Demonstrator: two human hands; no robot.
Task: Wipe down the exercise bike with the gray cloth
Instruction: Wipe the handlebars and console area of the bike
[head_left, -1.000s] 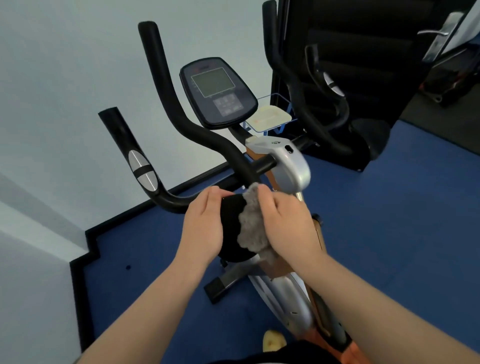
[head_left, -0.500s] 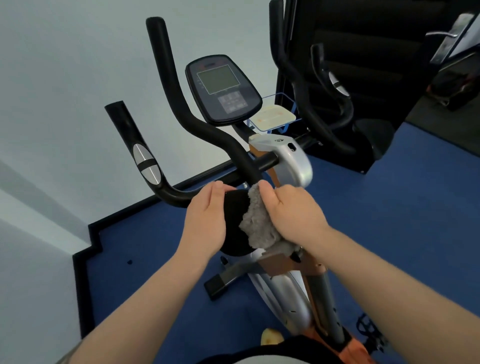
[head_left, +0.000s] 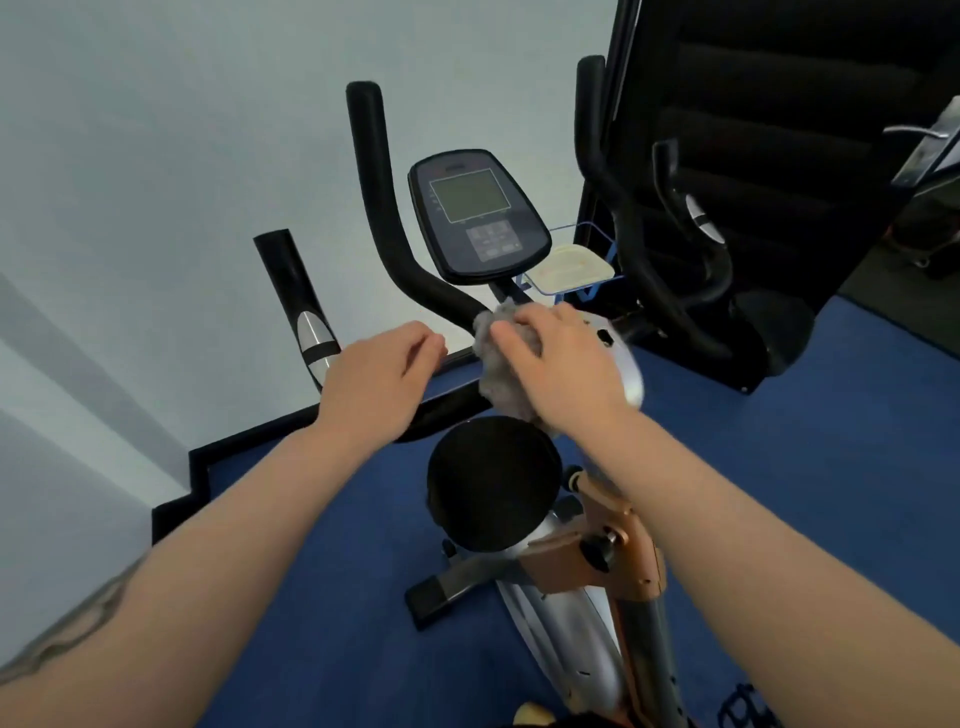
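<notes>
Gray cloth (head_left: 501, 364) is shown bunched under the right hand (head_left: 563, 364), whose fingers (head_left: 511, 338) are curled over it and press it against the black handlebar (head_left: 415, 270) of the exercise bike (head_left: 566, 613) — just where the bar bends down toward the silver stem housing (head_left: 631, 374). Part of the cloth hangs below the palm, above the round black knob (head_left: 493, 483). The left hand (head_left: 376, 382) is laid on the lower handlebar section, beside the cloth but apart from it; its fingers (head_left: 426, 345) are loosely curled over the bar, and whether they close round it cannot be told. Beyond the right fingertips the console (head_left: 478, 218) with its gray screen and keypad is seen — tilted toward the viewer. A silver pulse-sensor band (head_left: 311, 340) is visible on the short grip left of the left hand's fingers. Behind the console a clear tray (head_left: 569, 267) holding a pale flat object is seen, and a black machine (head_left: 769, 156) stands to its right. Blue floor (head_left: 831, 467) lies beneath, meeting a pale wall (head_left: 156, 182).
</notes>
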